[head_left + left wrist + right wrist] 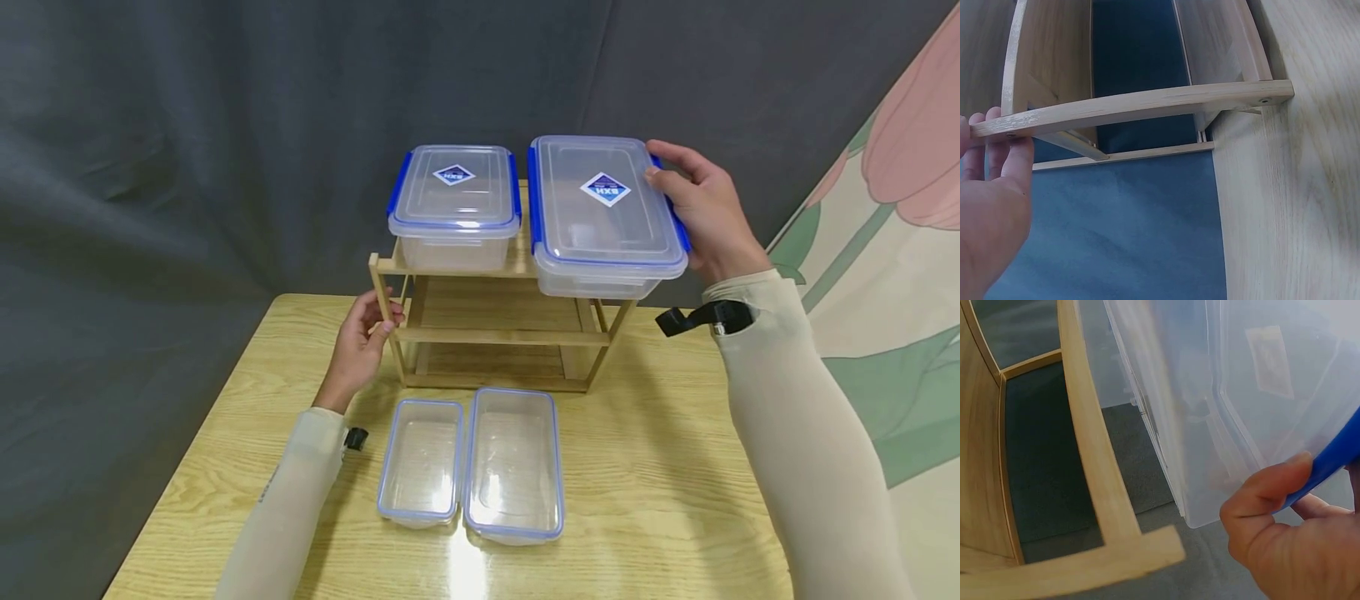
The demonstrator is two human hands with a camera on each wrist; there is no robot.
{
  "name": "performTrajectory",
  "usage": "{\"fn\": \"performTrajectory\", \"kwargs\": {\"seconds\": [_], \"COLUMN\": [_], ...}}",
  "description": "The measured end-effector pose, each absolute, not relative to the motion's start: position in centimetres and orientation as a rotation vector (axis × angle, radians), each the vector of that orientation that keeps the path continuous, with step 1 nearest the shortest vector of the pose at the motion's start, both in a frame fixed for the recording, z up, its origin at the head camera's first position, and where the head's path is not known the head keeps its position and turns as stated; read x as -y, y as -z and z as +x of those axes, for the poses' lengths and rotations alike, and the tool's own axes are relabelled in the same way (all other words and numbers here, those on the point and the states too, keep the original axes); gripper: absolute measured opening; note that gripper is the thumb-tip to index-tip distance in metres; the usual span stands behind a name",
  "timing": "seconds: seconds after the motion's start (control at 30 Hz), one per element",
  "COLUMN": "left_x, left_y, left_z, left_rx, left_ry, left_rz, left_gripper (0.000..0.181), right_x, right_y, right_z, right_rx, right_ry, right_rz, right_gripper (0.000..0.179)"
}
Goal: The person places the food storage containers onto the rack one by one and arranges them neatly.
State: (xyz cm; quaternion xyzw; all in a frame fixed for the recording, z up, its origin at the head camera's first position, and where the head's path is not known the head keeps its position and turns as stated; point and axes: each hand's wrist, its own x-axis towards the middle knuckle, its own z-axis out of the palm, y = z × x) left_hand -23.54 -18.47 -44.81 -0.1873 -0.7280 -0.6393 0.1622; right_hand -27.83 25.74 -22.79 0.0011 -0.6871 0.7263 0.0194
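Observation:
A clear lidded food container (pixel 600 225) with blue side clips and a diamond sticker is at the right end of the wooden rack's top. My right hand (pixel 705 212) grips it by the right side, thumb and fingers at the blue clip (pixel 1335 453). In the right wrist view its clear wall slants beside the rack's top rail (pixel 1094 444). My left hand (pixel 354 350) pinches the left front post of the wooden rack (pixel 502 337); in the left wrist view the fingers wrap the upper part of that post (pixel 1147 105). A smaller lidded container (pixel 450 208) sits on the rack's top left.
Two lidless clear containers, a smaller one (pixel 422 462) and a larger one (pixel 513 467), stand side by side on the wood-grain table (pixel 637 500) before the rack. Behind hangs a dark curtain (pixel 300 125); a flower-patterned surface (pixel 885 292) is at the right.

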Motion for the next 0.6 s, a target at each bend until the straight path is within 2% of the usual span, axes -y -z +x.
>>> {"fn": "performTrajectory", "kwargs": {"seconds": [0.3,0.6], "left_x": [18.3,18.1], "left_y": [44.6,44.2], "left_z": [-23.9,-24.1], "left_rx": [2.039,1.979], "left_ry": [1.875,1.942], "left_rz": [-0.571,-0.620], "left_gripper": [0.051,0.046], "right_x": [-25.6,-25.5], "right_y": [23.3,24.0], "right_z": [-30.1,-32.0], "right_rx": [2.100,2.096], "right_ry": [-2.317,-2.356], "right_rz": [0.002,-0.037], "right_gripper": [0.055,0.055]}}
